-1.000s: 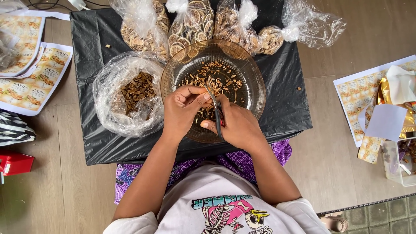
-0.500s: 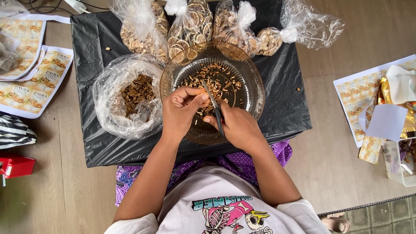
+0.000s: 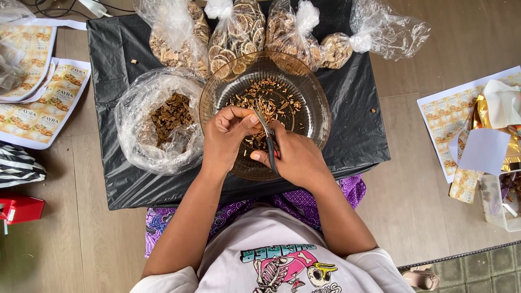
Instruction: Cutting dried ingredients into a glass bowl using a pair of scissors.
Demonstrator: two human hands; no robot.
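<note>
Since the earlier frames little has shifted: both hands have stayed over the near half of the bowl, the scissors tilting only slightly. The right hand (image 3: 296, 157) is clenched around a pair of dark scissors (image 3: 267, 138), blades pointing to the far side. The left hand (image 3: 227, 133) pinches something small at its fingertips just beside the blades; what it is cannot be told. Beneath them, a clear glass bowl (image 3: 315, 103) holds brown dried pieces (image 3: 266, 97) scattered across its bottom. Just left of the bowl sits an open plastic bag (image 3: 135, 125) of dark brown chips. Beyond lie tied bags of dried slices (image 3: 239, 27), all on a black sheet (image 3: 353, 130). Printed label sheets (image 3: 38, 103) lie far left.
</note>
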